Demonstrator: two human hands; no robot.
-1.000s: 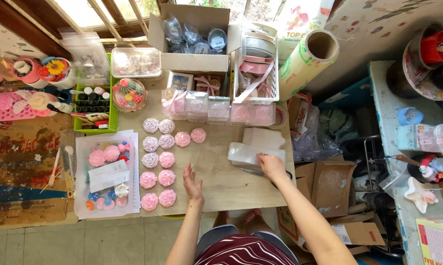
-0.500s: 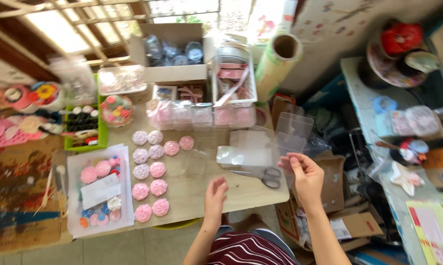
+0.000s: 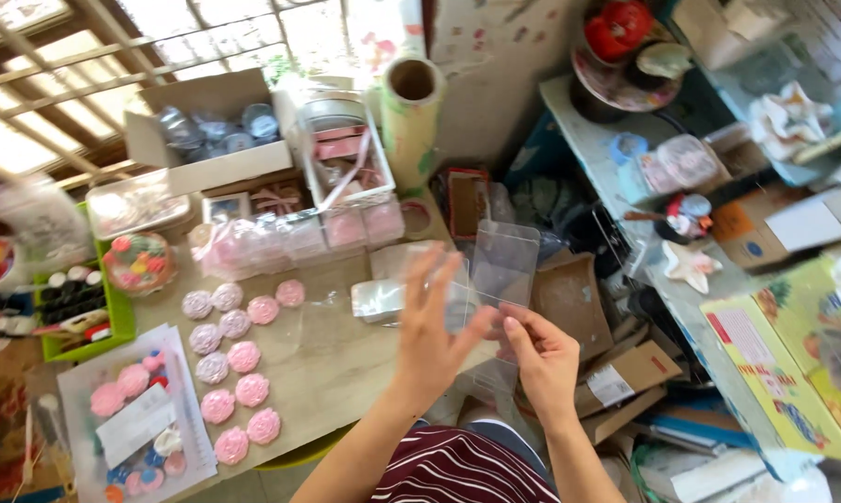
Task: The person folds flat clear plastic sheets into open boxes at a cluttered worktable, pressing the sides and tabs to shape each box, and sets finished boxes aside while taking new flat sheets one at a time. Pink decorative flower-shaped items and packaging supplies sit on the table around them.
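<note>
We see both hands raised above the near edge of the table [image 3: 346, 391], holding a clear plastic box [image 3: 495, 279] between them. The box is transparent and blurred, so its lower edges are hard to trace and we cannot tell whether it is fully folded into shape. The left hand [image 3: 434, 335] has its fingers spread over the box's left face, while the right hand [image 3: 542, 359] pinches the lower right part with curled fingers. Through the plastic, a stack of flat clear sheets [image 3: 393, 289] on the table shows only dimly. The scissors seen half a second ago are now hidden behind the hands. Pink and lilac round rosette pieces [image 3: 234, 373] lie in rows to the left, well apart from the hands. Half a second ago both hands were lower and empty, near the table edge; now they have come together and lifted the box.
</note>
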